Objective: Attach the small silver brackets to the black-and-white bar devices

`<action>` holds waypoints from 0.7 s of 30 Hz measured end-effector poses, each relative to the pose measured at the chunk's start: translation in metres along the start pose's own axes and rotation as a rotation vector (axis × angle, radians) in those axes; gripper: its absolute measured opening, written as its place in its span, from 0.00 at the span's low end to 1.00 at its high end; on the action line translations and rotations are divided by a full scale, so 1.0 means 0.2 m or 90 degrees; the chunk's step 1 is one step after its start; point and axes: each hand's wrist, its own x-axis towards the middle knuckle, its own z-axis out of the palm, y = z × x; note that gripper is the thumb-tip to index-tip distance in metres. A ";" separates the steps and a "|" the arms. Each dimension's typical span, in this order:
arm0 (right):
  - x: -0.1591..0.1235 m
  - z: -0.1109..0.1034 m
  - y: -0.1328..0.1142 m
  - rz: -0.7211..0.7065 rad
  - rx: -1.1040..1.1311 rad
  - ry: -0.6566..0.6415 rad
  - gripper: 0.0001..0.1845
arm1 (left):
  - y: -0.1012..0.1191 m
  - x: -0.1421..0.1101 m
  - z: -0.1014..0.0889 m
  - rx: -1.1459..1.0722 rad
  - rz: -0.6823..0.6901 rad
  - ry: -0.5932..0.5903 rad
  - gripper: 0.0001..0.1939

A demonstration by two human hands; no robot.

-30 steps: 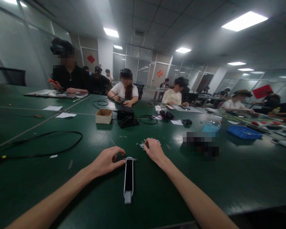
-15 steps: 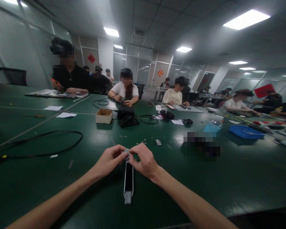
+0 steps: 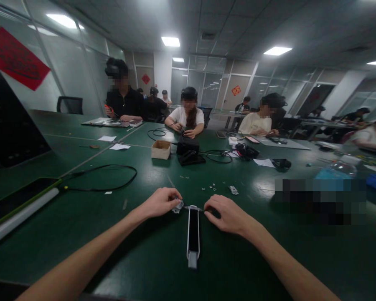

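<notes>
My left hand (image 3: 163,202) pinches a small silver metal piece (image 3: 176,206) just left of a long, narrow object (image 3: 193,234). That object has a black middle, white side edges and a grey block at its near end, and it lies on the green table. Across its far end runs a thin dark part (image 3: 188,207), too small to make out. My right hand (image 3: 225,213) is just right of that end, with thumb and forefinger curled together. What its fingertips hold is too small to name. Beyond lie several tiny metal bits (image 3: 211,187) and another silver piece (image 3: 233,190).
An open cardboard box (image 3: 161,150) and a black device (image 3: 188,150) stand ahead, with cables around them. A green-edged case (image 3: 21,200) and a dark screen (image 3: 12,121) are at left. A clear bottle (image 3: 338,170) lies right. Several people sit across.
My hands have moved apart: the left has drawn leftward with the silver piece, the right sits to the right of the narrow object. The view has turned left.
</notes>
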 end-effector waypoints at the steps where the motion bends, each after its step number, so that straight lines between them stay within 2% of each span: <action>1: 0.00 0.00 0.00 0.008 0.004 -0.009 0.08 | 0.01 0.00 0.00 0.007 -0.004 -0.003 0.14; 14: 0.03 0.05 0.00 -0.034 -0.007 0.033 0.08 | 0.02 0.00 0.05 0.044 -0.018 -0.001 0.16; 21: 0.04 0.06 0.01 -0.052 -0.012 0.063 0.06 | 0.08 0.00 0.07 0.106 -0.003 0.004 0.13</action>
